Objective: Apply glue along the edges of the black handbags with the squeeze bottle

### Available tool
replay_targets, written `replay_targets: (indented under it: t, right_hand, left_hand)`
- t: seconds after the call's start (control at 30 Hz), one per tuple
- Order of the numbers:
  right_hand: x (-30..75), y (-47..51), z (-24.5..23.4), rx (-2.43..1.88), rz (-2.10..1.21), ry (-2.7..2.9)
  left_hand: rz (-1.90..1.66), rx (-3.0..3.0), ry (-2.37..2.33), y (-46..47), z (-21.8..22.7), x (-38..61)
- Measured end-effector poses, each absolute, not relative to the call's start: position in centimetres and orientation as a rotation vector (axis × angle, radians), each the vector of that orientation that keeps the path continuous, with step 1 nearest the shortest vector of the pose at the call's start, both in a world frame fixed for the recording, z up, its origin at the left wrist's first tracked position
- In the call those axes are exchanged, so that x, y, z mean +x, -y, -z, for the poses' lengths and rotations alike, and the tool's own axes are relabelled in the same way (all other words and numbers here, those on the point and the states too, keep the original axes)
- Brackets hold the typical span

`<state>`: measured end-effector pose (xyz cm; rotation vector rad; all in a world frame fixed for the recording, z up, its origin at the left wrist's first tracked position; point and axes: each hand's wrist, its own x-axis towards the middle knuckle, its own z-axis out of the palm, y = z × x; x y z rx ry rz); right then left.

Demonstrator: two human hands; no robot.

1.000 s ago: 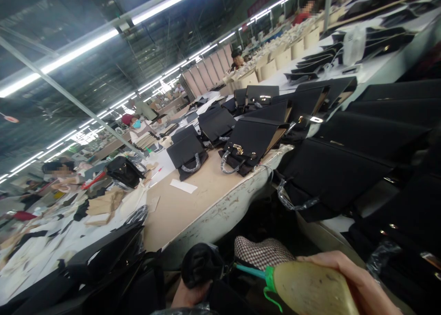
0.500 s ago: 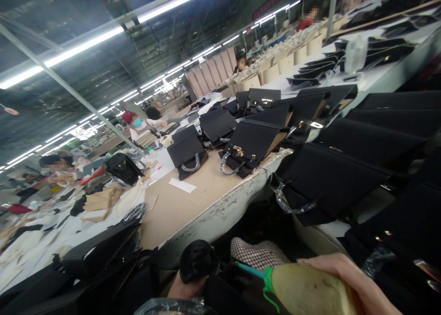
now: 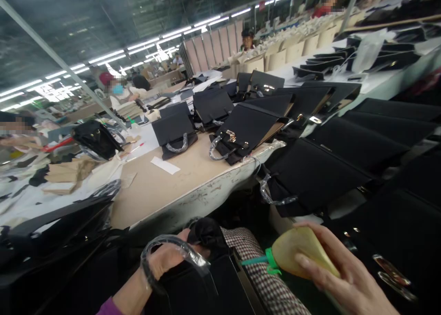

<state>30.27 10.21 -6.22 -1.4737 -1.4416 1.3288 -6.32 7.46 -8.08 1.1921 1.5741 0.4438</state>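
In the head view, my right hand (image 3: 339,264) is wrapped round a yellowish squeeze bottle (image 3: 292,255) with a green collar and a long teal nozzle. The nozzle's tip is at the open edge of a black handbag (image 3: 206,287), which lies across my lap. My left hand (image 3: 172,257) reaches through the bag's plastic-wrapped handle (image 3: 165,239), and its fingers are closed on bunched black material (image 3: 208,234) at the bag's far end. That material partly hides the fingertips. Below the bag shows a checked cloth (image 3: 251,246) over my leg.
Ahead is a tan tabletop (image 3: 144,191) with a worn white edge and a white paper strip (image 3: 165,165). Several black bags (image 3: 251,126) stand or lie on it; more (image 3: 324,172) are stacked at right. Dark bags (image 3: 58,241) fill the left. Co-workers sit farther back.
My right hand has drawn the bottle back, nozzle now meeting the bag's edge. The bag and my left hand have risen into view. The camera has turned right and down.
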Motion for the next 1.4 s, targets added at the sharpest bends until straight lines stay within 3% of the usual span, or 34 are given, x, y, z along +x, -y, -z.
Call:
replay_targets:
  t: [0.3,0.63,1.2,1.4]
  right_hand:
    - [30.8,-11.6,10.5,-1.369,-1.158,1.763]
    - [29.8,-12.9,10.9,-1.198,-1.021,1.997]
    - [32.1,-10.9,11.1,-1.308,-1.260,2.042]
    - [32.5,-10.6,10.2,-1.302,-1.267,2.063]
  left_hand:
    - [-0.444,1.253,-1.587,-7.0,10.0,-6.6]
    - [-0.339,1.281,-1.660,-7.2,10.6,-6.6]
    - [-0.343,1.272,-1.597,-7.9,8.9,-5.3]
    - [-0.369,1.275,-1.657,-7.3,10.2,-6.3]
